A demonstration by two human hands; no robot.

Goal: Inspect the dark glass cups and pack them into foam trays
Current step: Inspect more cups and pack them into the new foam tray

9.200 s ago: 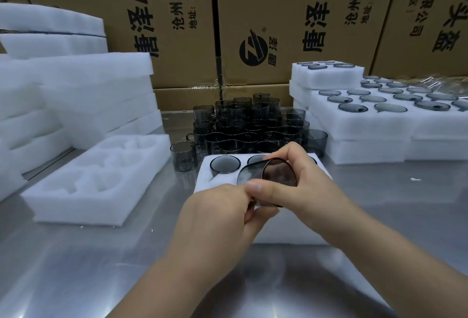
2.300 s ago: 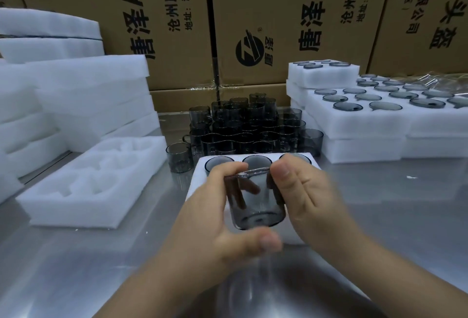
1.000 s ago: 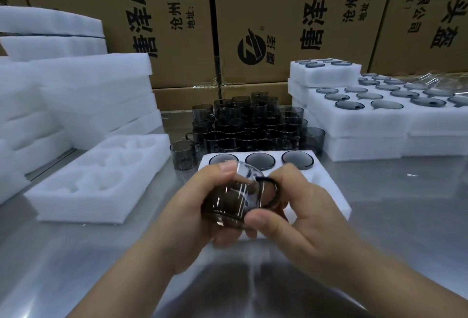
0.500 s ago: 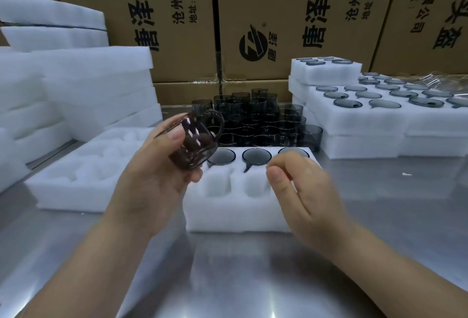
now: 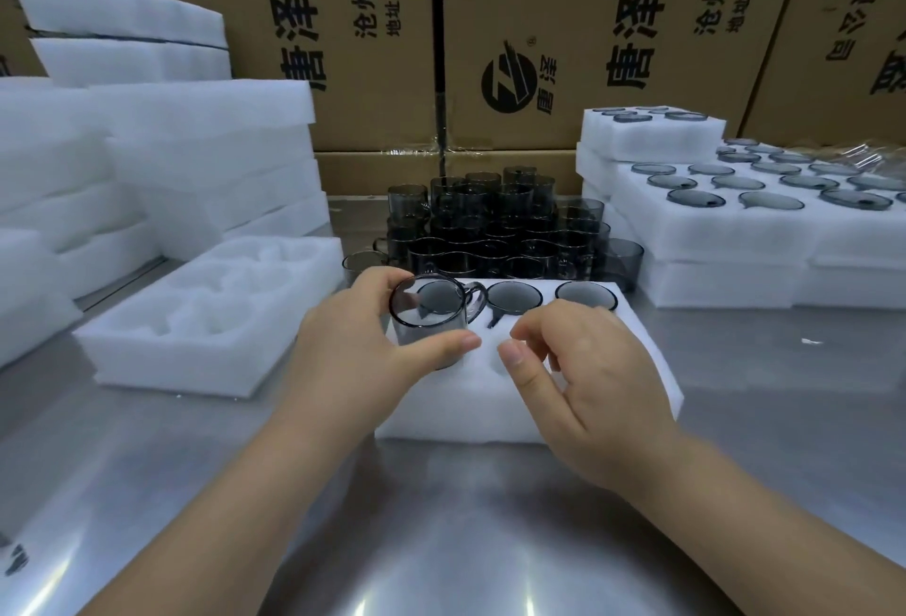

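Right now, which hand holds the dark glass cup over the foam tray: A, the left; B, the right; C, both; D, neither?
A: the left hand grips the dark glass cup over the foam tray, while the right hand hovers beside it, fingers loosely curled, holding nothing.

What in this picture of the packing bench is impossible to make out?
Head view: near pockets of the white foam tray, covered by the left hand and right hand.
Base of the dark glass cup with handle, behind the left thumb.
Count of loose dark glass cups behind the tray: they overlap.
Print on brown cardboard boxes, cut by the top edge.
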